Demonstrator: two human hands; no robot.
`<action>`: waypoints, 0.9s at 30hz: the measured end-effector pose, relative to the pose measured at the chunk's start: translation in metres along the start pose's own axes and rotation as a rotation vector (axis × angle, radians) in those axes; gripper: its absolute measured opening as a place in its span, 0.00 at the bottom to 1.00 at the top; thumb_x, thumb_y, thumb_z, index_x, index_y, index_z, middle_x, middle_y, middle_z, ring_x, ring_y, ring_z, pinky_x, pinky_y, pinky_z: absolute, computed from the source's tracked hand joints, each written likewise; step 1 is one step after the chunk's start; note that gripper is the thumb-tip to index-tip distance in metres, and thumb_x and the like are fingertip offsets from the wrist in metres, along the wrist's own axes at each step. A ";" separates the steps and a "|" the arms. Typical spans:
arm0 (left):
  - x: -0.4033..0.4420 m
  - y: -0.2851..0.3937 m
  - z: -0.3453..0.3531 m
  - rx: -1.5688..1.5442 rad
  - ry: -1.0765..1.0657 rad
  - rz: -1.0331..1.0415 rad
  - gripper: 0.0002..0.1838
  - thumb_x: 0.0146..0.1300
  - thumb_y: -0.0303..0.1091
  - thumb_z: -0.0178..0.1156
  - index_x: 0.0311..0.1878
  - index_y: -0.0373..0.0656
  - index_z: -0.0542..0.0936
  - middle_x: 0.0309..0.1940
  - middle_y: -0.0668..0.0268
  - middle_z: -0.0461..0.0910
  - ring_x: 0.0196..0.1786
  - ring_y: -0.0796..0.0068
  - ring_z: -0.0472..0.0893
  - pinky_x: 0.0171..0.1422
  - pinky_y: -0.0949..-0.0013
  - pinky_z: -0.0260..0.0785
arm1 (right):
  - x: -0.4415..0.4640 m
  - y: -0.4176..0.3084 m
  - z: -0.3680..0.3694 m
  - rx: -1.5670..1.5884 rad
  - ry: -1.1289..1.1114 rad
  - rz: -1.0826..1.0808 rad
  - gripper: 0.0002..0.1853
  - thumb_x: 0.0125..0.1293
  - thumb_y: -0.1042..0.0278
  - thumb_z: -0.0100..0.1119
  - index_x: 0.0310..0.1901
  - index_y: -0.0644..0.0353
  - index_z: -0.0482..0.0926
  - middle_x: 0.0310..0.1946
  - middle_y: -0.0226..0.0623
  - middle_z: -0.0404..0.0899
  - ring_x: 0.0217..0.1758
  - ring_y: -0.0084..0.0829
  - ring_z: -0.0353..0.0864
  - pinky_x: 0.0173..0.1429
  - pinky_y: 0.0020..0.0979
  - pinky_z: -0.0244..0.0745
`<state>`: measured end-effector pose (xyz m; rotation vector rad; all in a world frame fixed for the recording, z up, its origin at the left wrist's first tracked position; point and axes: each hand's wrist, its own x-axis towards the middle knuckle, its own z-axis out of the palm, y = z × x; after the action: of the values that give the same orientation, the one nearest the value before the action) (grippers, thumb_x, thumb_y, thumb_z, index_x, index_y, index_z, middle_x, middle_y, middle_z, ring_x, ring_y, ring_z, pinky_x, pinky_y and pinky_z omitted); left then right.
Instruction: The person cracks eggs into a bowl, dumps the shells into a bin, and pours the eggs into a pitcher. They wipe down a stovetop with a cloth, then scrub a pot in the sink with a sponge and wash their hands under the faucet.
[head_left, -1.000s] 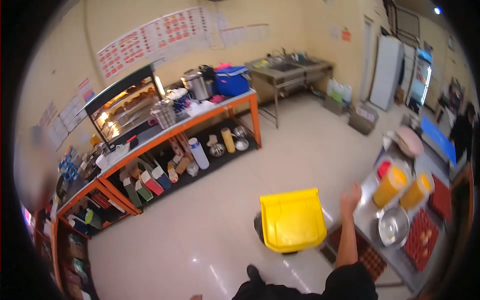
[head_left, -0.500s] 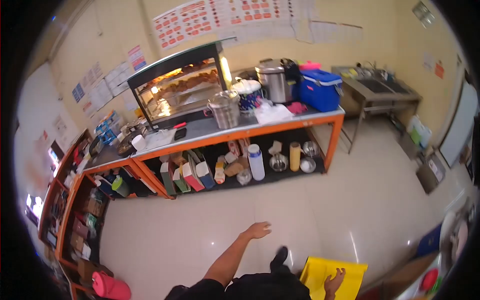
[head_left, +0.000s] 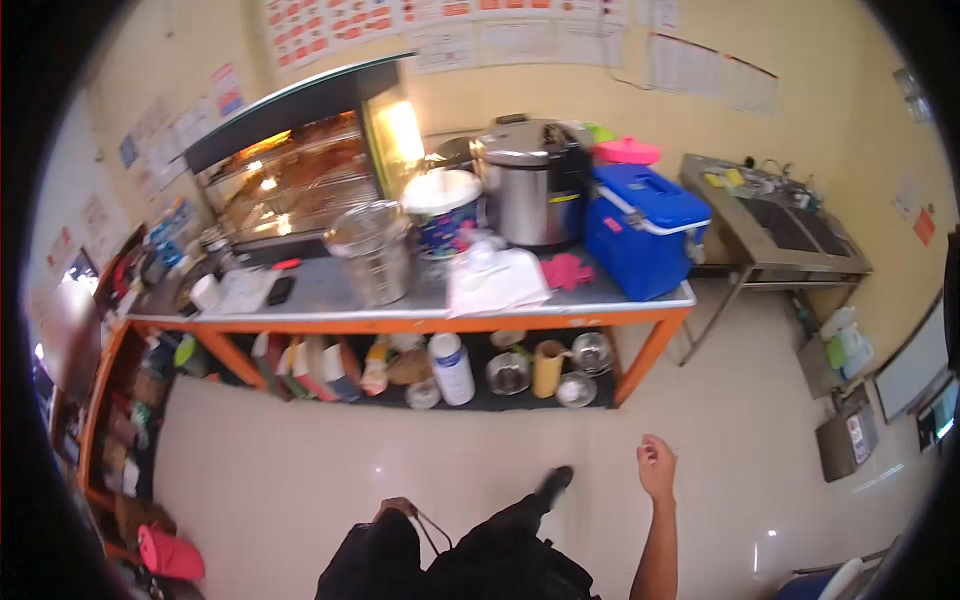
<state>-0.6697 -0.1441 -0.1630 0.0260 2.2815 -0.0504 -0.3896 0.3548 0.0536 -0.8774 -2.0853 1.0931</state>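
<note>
My right hand [head_left: 656,462] is over the floor in front of the counter, its fingers loosely curled and a little apart; no object shows in it. Low in the view, my left hand [head_left: 396,507] is beside my dark clothing, near a thin dark strap [head_left: 432,532]. Its fingers are mostly hidden, and whether it holds the strap is unclear. Neither hand touches the orange-edged counter [head_left: 430,322]. On that counter stand a steel pot [head_left: 375,262], a patterned container [head_left: 442,225], a large steel cooker [head_left: 517,190], a white plastic bag [head_left: 500,282] and a blue cooler [head_left: 645,235].
A lit food display [head_left: 290,180] stands at the counter's left. Bowls and a white bottle [head_left: 452,370] are on the lower shelf. A steel sink [head_left: 780,222] is at the right, a pink container [head_left: 170,552] at lower left. Tiled floor [head_left: 480,440] lies between.
The view has turned and come nearer the counter. The yellow bin has left the view. My left hand has drawn back towards my body; my right hand has swung forward.
</note>
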 end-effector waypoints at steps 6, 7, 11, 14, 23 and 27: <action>0.076 0.427 -0.080 0.518 -0.154 1.087 0.27 0.61 0.52 0.51 0.58 0.46 0.75 0.62 0.55 0.69 0.66 0.57 0.67 0.69 0.64 0.58 | -0.083 0.297 -0.061 -0.523 -0.605 1.167 0.30 0.58 0.41 0.55 0.56 0.55 0.74 0.68 0.46 0.58 0.74 0.34 0.51 0.74 0.45 0.45; 0.038 0.490 -0.086 0.130 -0.222 0.867 0.30 0.61 0.54 0.52 0.60 0.44 0.73 0.64 0.56 0.67 0.69 0.60 0.63 0.73 0.63 0.51 | -0.143 0.384 -0.049 -0.359 -0.568 1.103 0.29 0.60 0.42 0.53 0.57 0.53 0.73 0.64 0.42 0.66 0.68 0.39 0.63 0.69 0.51 0.53; -0.086 0.728 -0.094 0.129 -0.488 1.419 0.29 0.62 0.45 0.57 0.61 0.36 0.68 0.56 0.53 0.74 0.58 0.63 0.75 0.60 0.64 0.66 | -0.236 0.416 -0.074 0.524 0.090 1.500 0.17 0.67 0.54 0.47 0.50 0.52 0.77 0.40 0.36 0.80 0.38 0.33 0.81 0.39 0.40 0.78; -0.188 0.851 -0.084 0.121 -0.512 1.451 0.27 0.63 0.45 0.57 0.59 0.36 0.70 0.53 0.53 0.76 0.57 0.65 0.75 0.60 0.66 0.66 | -0.178 0.364 -0.153 0.150 0.441 1.852 0.13 0.64 0.57 0.49 0.43 0.52 0.79 0.32 0.35 0.80 0.35 0.34 0.80 0.36 0.42 0.76; -0.201 1.136 -0.031 -0.040 -0.479 1.493 0.24 0.61 0.44 0.60 0.55 0.37 0.75 0.46 0.58 0.80 0.49 0.69 0.78 0.56 0.66 0.69 | 0.177 0.617 -0.335 -0.805 0.059 0.801 0.17 0.58 0.56 0.52 0.35 0.62 0.81 0.39 0.52 0.80 0.42 0.51 0.79 0.48 0.43 0.74; -0.208 1.241 -0.129 -0.153 0.079 1.492 0.25 0.56 0.44 0.62 0.53 0.38 0.76 0.52 0.53 0.77 0.56 0.58 0.76 0.60 0.62 0.67 | 0.506 0.495 -0.436 -0.245 0.353 0.480 0.20 0.57 0.59 0.59 0.47 0.65 0.78 0.41 0.52 0.80 0.46 0.45 0.81 0.50 0.37 0.75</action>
<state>-0.5874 1.1010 0.0443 1.5909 1.8012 0.8850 -0.2222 1.1611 -0.0602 -1.6256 -1.7756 0.8330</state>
